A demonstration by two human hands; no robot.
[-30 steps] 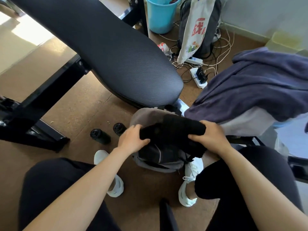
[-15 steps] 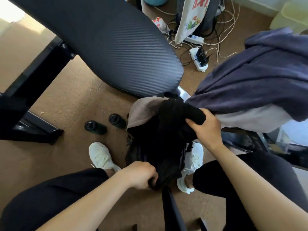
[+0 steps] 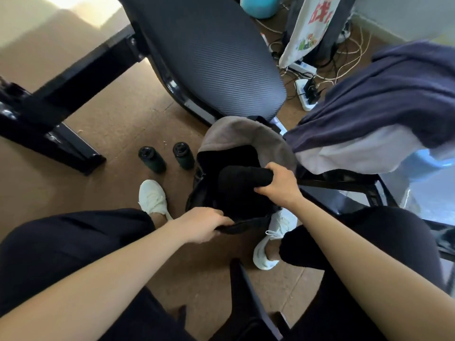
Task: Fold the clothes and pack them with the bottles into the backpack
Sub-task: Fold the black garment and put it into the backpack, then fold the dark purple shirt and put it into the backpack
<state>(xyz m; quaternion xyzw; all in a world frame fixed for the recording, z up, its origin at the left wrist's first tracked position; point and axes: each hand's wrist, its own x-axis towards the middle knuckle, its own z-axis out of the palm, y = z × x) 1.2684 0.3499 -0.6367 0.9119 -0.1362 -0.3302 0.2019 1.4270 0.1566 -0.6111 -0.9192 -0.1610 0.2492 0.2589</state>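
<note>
A grey and black backpack [image 3: 236, 134] stands open on the floor between my feet. My left hand [image 3: 202, 226] grips its near rim and holds the opening wide. My right hand [image 3: 278, 184] is closed on a folded black garment [image 3: 241, 188], which sits partly inside the opening. Two dark bottles [image 3: 151, 158] [image 3: 183, 155] stand upright on the floor just left of the backpack. A dark blue garment [image 3: 384, 94] lies over a white one [image 3: 357, 148] on a chair at the right.
A black padded bench [image 3: 209, 50] slants over the floor behind the backpack, its frame [image 3: 49, 124] at the left. A power strip [image 3: 307, 92] with tangled cables, a white tote bag [image 3: 312, 23] and a blue bucket [image 3: 261, 6] lie at the back. My white shoes [image 3: 152, 195] flank the backpack.
My left hand left the black garment, dropped to the backpack's near rim and pulled it open. My right hand has lowered the garment into the opening.
</note>
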